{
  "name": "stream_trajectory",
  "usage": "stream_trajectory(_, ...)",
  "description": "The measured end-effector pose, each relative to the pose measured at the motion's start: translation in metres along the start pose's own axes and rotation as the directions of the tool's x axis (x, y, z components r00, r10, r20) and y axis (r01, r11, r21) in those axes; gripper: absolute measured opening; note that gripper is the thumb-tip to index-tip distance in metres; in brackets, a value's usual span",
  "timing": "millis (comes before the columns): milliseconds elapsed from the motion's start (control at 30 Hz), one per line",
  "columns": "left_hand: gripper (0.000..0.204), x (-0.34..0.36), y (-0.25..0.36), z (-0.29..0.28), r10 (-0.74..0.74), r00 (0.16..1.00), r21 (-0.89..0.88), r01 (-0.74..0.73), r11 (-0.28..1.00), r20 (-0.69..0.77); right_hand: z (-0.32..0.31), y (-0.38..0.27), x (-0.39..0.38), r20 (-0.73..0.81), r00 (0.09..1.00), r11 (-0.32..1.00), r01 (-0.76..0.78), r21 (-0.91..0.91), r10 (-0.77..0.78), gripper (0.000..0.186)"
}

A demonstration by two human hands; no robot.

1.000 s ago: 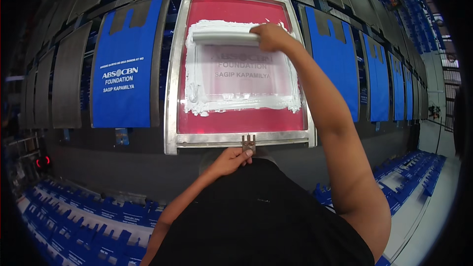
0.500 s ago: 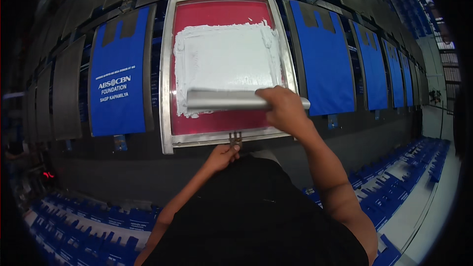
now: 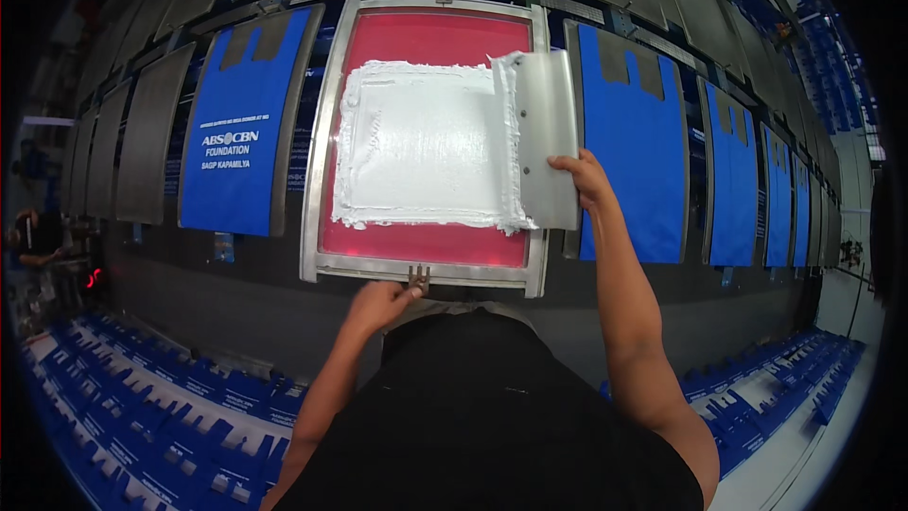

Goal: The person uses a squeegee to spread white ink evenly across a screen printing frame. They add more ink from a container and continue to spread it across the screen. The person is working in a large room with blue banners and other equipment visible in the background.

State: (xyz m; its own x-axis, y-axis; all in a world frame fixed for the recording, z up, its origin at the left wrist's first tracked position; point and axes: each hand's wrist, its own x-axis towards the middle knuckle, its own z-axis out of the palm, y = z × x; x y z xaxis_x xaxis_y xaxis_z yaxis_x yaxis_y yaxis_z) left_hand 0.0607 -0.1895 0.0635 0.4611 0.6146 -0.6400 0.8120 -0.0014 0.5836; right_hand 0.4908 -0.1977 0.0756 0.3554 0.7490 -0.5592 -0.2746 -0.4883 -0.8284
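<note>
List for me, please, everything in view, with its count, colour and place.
Rectangular metal-framed mesh screen: one, silver and red, centre.
Thick paste patch: one, white, on the screen.
Flat metal squeegee: one, silver, at the screen's right side.
Pronged metal clip: one, dark, at the screen's near edge.
Flat printed bag: one, blue with white print, left of the screen.
Flat bags: at least four, blue, right of the screen.
Flat rectangular boards: many, dark grey, left, right and top.
Further bags: many, blue, lower left and right.
Small light: one, red, far left.
Shirt: one, black, bottom centre.
Left hand: one, bare, at the clip.
Right hand: one, bare, gripping the squeegee.
</note>
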Motion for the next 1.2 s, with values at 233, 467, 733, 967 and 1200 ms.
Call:
stream_trajectory(233, 0.051, 0.107, -0.075, -0.135, -0.073, 0.741, -0.088, 0.020, 0.996, -0.667, 0.008, 0.023, 0.022, 0.041, 0.994, 0.963, -0.108, 0.246, 0.101, 0.042)
stream_trajectory(467, 0.049, 0.074, -0.021, -0.110, 0.005, 0.822, -0.430, -0.304, 0.850, -0.570, -0.029, -0.014, -0.045, 0.005, 0.999, 0.946, -0.053, 0.320, 0.054, 0.042)
stream_trajectory(733, 0.056, 0.078, 0.148, 0.018, 0.384, 0.804, -0.484, -0.585, 0.651, -0.454, -0.241, -0.052, -0.222, -0.304, 0.951, 0.922, 0.170, 0.349, -0.060, 0.050)
stream_trajectory(967, 0.060, 0.083, 0.245, 0.092, 0.544, 0.752, -0.419, -0.659, 0.625, -0.371, -0.373, 0.025, -0.314, -0.523, 0.852, 0.881, 0.264, 0.392, -0.022, 0.053)
stream_trajectory(1200, 0.062, 0.092, 0.301, 0.160, 0.562, 0.741, -0.354, -0.670, 0.652, -0.368, -0.457, 0.051, -0.308, -0.554, 0.831, 0.868, 0.241, 0.434, 0.047, 0.053)
